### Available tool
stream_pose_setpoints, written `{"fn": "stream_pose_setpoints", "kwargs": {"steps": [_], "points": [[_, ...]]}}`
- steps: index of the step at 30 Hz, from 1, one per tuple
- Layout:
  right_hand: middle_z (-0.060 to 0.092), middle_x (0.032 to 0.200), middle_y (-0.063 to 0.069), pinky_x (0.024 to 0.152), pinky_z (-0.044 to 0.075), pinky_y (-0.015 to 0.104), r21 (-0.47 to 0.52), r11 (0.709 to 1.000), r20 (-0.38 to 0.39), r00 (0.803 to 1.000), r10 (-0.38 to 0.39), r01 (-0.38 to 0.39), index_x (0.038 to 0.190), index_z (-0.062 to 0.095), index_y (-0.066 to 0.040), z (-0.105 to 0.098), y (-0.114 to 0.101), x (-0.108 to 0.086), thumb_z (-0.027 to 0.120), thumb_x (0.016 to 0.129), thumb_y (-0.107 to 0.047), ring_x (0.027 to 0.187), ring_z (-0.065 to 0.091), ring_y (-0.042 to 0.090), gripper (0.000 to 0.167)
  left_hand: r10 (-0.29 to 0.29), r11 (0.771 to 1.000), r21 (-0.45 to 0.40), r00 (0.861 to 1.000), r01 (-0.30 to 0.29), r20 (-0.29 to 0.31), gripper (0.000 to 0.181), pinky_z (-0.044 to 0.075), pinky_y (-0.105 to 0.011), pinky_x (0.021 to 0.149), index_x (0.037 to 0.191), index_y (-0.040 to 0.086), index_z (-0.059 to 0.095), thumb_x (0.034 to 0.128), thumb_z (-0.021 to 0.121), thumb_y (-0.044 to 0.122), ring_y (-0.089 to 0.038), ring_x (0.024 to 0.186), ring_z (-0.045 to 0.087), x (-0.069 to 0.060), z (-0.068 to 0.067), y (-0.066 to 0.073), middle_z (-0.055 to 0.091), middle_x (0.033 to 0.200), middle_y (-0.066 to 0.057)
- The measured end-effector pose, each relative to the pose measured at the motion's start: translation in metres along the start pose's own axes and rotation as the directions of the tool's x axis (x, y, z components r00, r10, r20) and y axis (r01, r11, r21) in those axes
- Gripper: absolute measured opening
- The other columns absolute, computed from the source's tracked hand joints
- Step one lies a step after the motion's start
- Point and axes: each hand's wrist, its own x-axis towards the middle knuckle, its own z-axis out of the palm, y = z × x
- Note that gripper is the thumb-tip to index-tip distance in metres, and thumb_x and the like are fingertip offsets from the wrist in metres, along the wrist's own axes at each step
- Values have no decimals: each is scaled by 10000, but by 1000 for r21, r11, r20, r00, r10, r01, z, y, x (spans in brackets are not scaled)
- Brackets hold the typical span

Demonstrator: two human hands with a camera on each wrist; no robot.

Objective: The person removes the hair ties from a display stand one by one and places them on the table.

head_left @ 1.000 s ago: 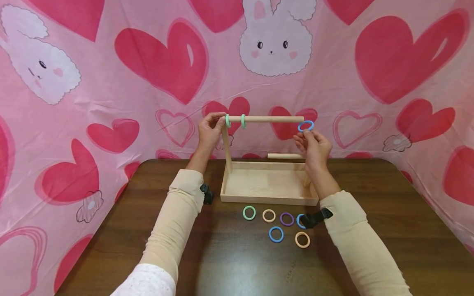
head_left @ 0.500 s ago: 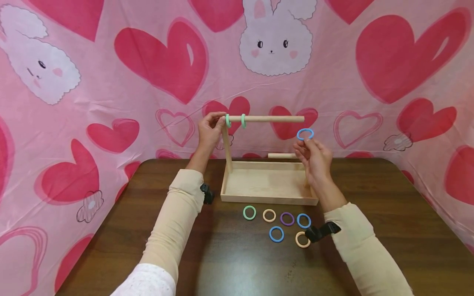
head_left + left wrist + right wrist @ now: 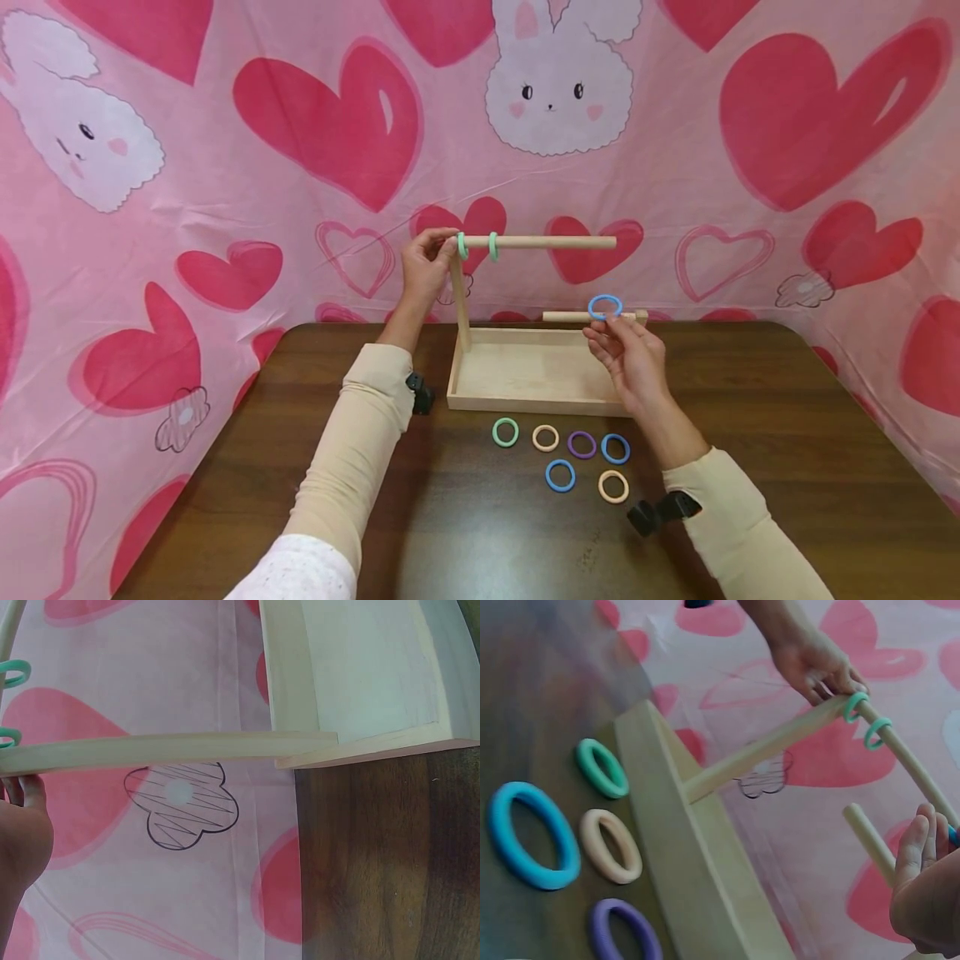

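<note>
My left hand (image 3: 426,265) grips the top of the wooden stand's left post (image 3: 460,302). From there the upper rod (image 3: 555,242) runs right to a free end. Two mint-green rings hang on it: one green ring (image 3: 462,246) at the post, another green ring (image 3: 492,247) slightly further right. Between thumb and fingers, my right hand (image 3: 636,360) pinches a blue ring (image 3: 590,307). This ring overlaps the lower rod (image 3: 562,317) in the head view; whether it encircles the rod cannot be told. The right hand hides the tray's right end.
The stand's shallow tray (image 3: 536,406) sits on the dark wooden table (image 3: 360,542). In front lie a green ring (image 3: 494,432), a cream ring (image 3: 534,437), a purple ring (image 3: 569,444), two blue ones and a peach ring (image 3: 601,487). A patterned pink cloth (image 3: 225,167) hangs behind.
My right hand has lowered the blue ring from beside the upper rod's free end to the lower rod's level, slightly leftward. The left hand has kept its hold on the post.
</note>
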Motion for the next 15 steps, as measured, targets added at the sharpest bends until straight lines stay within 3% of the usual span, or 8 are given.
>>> {"fn": "stream_pose_setpoints", "kwargs": {"steps": [15], "points": [[754,792,-65,758,601,179,-81,989,69,989,128,-122,858,703,-183,-10,27,-26,461,1071,-96,780,755,56,335,-7,1000,-5,1000,7,-4,198,534,-119,761,1105,-165,666,936,652,-63,38,788,626,0,0,-1,653,802,223]]}}
